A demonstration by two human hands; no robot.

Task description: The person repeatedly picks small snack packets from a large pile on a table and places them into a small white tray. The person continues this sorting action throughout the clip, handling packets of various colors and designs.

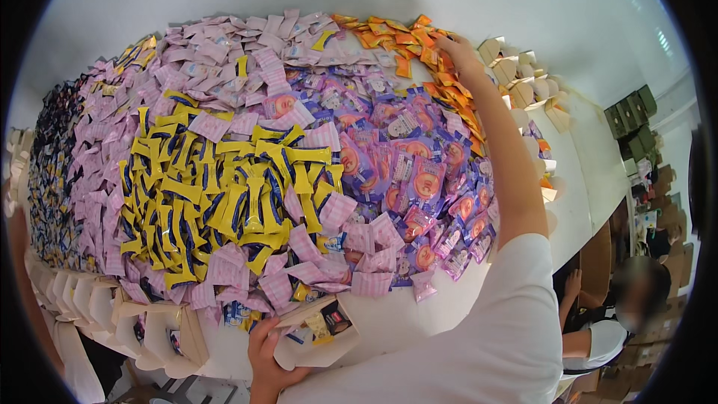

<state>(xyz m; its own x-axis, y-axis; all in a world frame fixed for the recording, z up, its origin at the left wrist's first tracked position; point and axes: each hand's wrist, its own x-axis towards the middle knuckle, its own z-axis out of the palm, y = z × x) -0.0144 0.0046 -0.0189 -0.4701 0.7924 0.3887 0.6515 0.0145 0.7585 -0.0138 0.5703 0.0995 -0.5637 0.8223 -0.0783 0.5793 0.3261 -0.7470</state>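
Note:
My left hand (271,359) grips a small open cardboard box (345,346) at the near edge of the table, thumb and fingers around its left end. Inside the box lie a few small packets, one yellow (319,329) and one dark (336,317). Stretched far across the table, my right hand (460,56) is at the pile of small orange packets (407,39) at the back. Its fingertips are down among them, and whether they pinch a packet is not clear.
Heaps of yellow-and-blue packets (254,202), purple packets (374,135), pink packets (224,265) and dark packets (56,135) cover the table. Rows of open boxes stand at left (157,329) and right (516,67). A person (606,337) is at the right; another arm (26,277) shows at far left.

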